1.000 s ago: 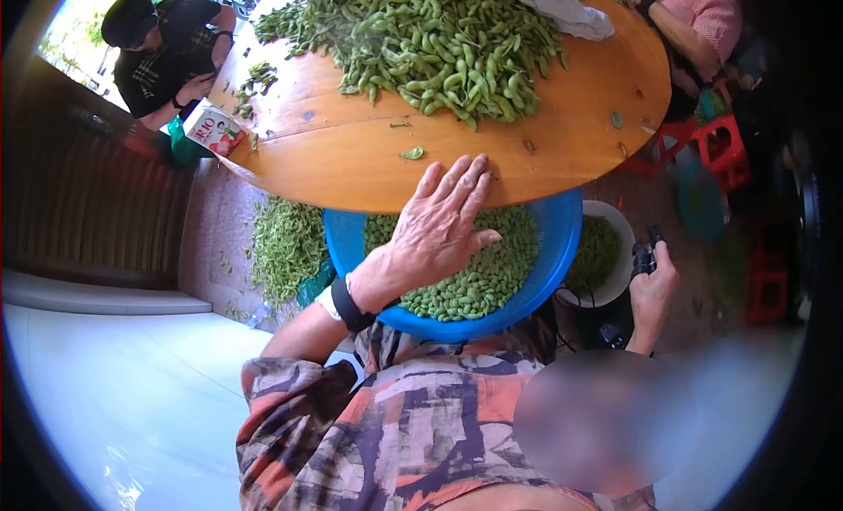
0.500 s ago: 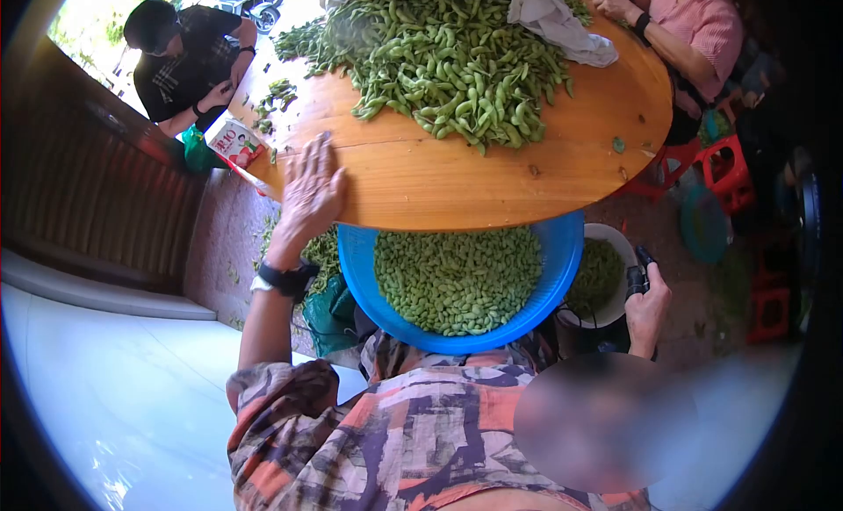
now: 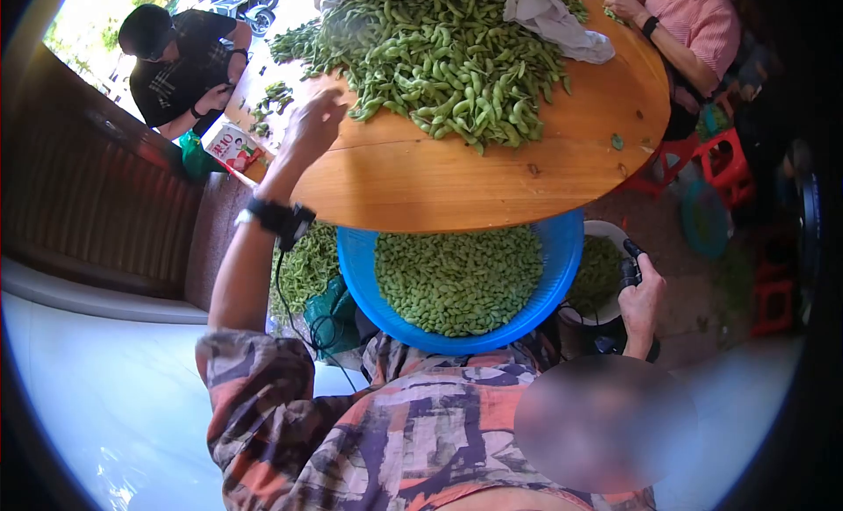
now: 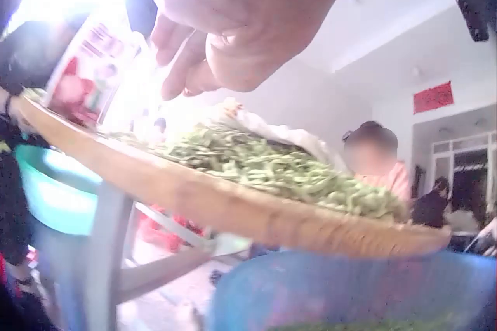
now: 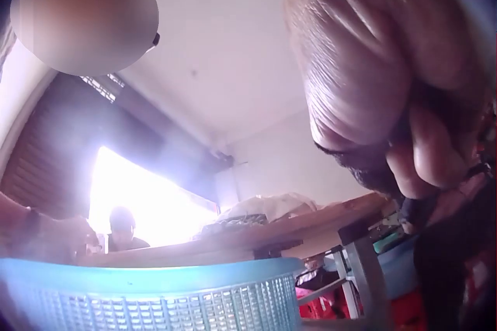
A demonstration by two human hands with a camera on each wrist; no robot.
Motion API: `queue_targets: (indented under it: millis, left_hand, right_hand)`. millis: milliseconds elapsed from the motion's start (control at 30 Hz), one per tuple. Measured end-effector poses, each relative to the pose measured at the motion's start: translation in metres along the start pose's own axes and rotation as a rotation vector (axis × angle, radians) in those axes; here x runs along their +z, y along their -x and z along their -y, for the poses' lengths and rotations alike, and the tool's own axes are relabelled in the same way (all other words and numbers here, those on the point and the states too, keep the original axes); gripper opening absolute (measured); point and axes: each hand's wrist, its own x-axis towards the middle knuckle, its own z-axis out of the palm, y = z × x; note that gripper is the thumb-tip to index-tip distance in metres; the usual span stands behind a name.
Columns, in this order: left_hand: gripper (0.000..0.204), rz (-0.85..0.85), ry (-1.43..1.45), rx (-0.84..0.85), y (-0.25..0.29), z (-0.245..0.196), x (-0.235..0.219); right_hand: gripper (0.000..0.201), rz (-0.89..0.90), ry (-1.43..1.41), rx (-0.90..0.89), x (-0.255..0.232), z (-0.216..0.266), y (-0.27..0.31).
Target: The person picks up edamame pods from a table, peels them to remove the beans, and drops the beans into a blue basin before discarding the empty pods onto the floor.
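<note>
My left hand [image 3: 309,129], with loosely bent fingers, hovers over the left part of the wooden table [image 3: 421,190], beside a large pile of edamame pods [image 3: 457,68]. Nothing shows between its fingers in the left wrist view, where the hand [image 4: 248,24] hangs above the table edge. Off to the right of the table, my right hand [image 3: 644,296] grips a small black object [image 3: 630,265]; its kind cannot be made out. A blue plastic basket [image 3: 351,278] full of shelled green beans [image 3: 457,283] sits at my lap, partly under the table edge.
A printed carton [image 3: 230,145] stands at the table's left edge. White cloth [image 3: 562,28] covers the pile's back. Below are a white bucket [image 3: 606,230], loose pods on the floor [image 3: 307,256] and red stools [image 3: 724,164]. One person [image 3: 180,68] sits left, another [image 3: 694,37] right.
My left hand slid leftward along the table's front, then lifted and moved forward toward the pile's left side. Small pods on the front tabletop are gone from there. The right hand barely moved.
</note>
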Motion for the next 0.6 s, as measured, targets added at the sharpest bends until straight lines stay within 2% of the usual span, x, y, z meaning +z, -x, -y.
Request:
queue_targets:
  millis: [67, 100, 200, 233, 300, 333, 367, 400, 467, 500, 533, 600]
  left_hand:
    - [0.048, -0.008, -0.005, 0.041, -0.050, 0.041, 0.049]
    - [0.061, 0.128, 0.264, -0.122, -0.050, 0.011, 0.040]
    - [0.067, 0.152, 0.158, -0.069, -0.056, -0.012, 0.035]
    - [0.063, 0.179, 0.295, -0.160, -0.056, -0.017, 0.037]
    - [0.059, 0.152, 0.289, -0.100, -0.054, 0.002, 0.073]
    - [0.056, 0.122, 0.282, -0.038, -0.047, -0.015, 0.068]
    - [0.050, 0.179, 0.197, -0.106, -0.033, -0.031, 0.064]
    - [0.048, 0.223, 0.295, -0.092, -0.021, -0.035, 0.061]
    - [0.047, 0.197, 0.272, 0.020, 0.001, -0.053, 0.057]
    - [0.044, 0.029, 0.171, 0.180, 0.016, -0.061, 0.056]
    - [0.044, 0.027, 0.172, 0.179, 0.015, -0.059, 0.055]
    - [0.039, 0.145, 0.486, 0.054, 0.005, -0.049, 0.049]
  right_hand:
    - [0.038, 0.001, -0.031, 0.031, -0.004, -0.001, 0.000]
    - [0.040, 0.006, -0.044, 0.031, -0.006, -0.005, 0.001]
    - [0.044, 0.019, -0.018, 0.059, -0.009, -0.007, 0.004]
    - [0.046, 0.025, 0.021, 0.079, -0.009, -0.007, 0.005]
    - [0.046, 0.002, -0.011, 0.029, -0.005, -0.009, 0.006]
    - [0.045, -0.024, -0.044, -0.024, -0.002, -0.010, 0.006]
    - [0.045, -0.023, -0.046, -0.023, -0.003, -0.007, 0.006]
    - [0.045, 0.026, -0.005, 0.003, -0.004, -0.002, 0.005]
    - [0.044, 0.076, 0.038, 0.024, -0.004, 0.002, 0.003]
    - [0.041, 0.046, 0.026, -0.015, 0.000, 0.000, 0.002]
    - [0.038, 0.016, 0.014, -0.053, 0.002, 0.000, 0.002]
    - [0.035, 0.019, 0.000, -0.054, 0.001, 0.000, 0.002]
